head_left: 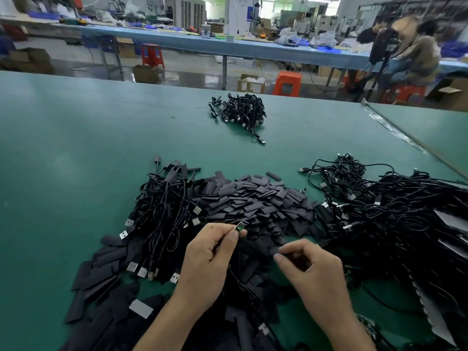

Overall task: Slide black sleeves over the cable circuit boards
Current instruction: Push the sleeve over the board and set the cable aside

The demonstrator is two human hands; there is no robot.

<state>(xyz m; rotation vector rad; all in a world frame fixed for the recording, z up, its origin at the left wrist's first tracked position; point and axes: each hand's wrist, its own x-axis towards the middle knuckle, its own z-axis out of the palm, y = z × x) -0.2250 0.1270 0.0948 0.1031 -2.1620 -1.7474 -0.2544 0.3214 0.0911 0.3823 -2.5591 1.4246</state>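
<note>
My left hand [210, 257] pinches a cable just behind its small green circuit board [239, 227], which sticks up past my thumb and forefinger. My right hand [309, 269] pinches a flat black sleeve [278, 250] between thumb and fingertips, a short way right of and below the board. The two do not touch. A large heap of loose black sleeves [255, 198] lies just beyond both hands. The cable's wire drops below my left hand into dark clutter.
A bundle of black USB cables [162, 206] lies left of the sleeves. A bigger tangle of cables [395, 206] fills the right. A small far pile of cables [240, 111] sits mid-table on the green mat [63, 148]. More sleeves [101, 274] scatter at lower left. A person sits at the far right.
</note>
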